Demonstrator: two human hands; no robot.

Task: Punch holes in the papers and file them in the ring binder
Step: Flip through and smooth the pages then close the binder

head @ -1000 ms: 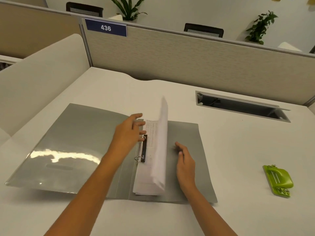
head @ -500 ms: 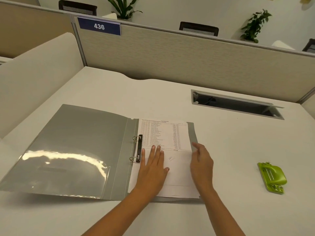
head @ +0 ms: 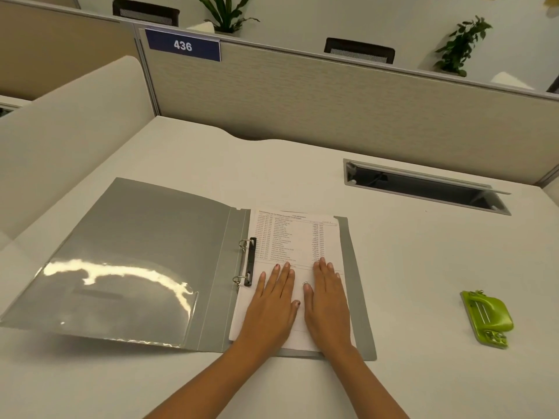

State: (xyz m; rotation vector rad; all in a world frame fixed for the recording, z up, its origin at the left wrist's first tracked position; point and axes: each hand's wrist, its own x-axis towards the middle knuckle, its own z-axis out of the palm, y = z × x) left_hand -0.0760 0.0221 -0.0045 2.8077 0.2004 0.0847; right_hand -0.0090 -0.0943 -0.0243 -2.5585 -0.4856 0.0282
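A grey ring binder [head: 145, 255] lies open on the white desk, its front cover spread to the left. Two metal rings [head: 245, 261] on a black clip sit at its spine. A stack of printed papers [head: 295, 234] lies flat on the binder's right half, its left edge at the rings. My left hand [head: 273, 306] and my right hand [head: 328, 300] rest palm-down side by side on the lower part of the top sheet, fingers extended, holding nothing. A lime-green hole punch [head: 487, 319] sits on the desk to the right, apart from both hands.
A recessed cable slot [head: 423, 186] is cut into the desk [head: 423, 267] at the back right. Beige partition walls [head: 332, 101] close off the back and left, with a "436" sign [head: 183, 45]. Plants and chair backs show beyond the partition.
The paper stack, upright and turning a second ago, now lies flat on the binder's right half. My left hand left the rings; both hands now rest flat together on the top sheet.
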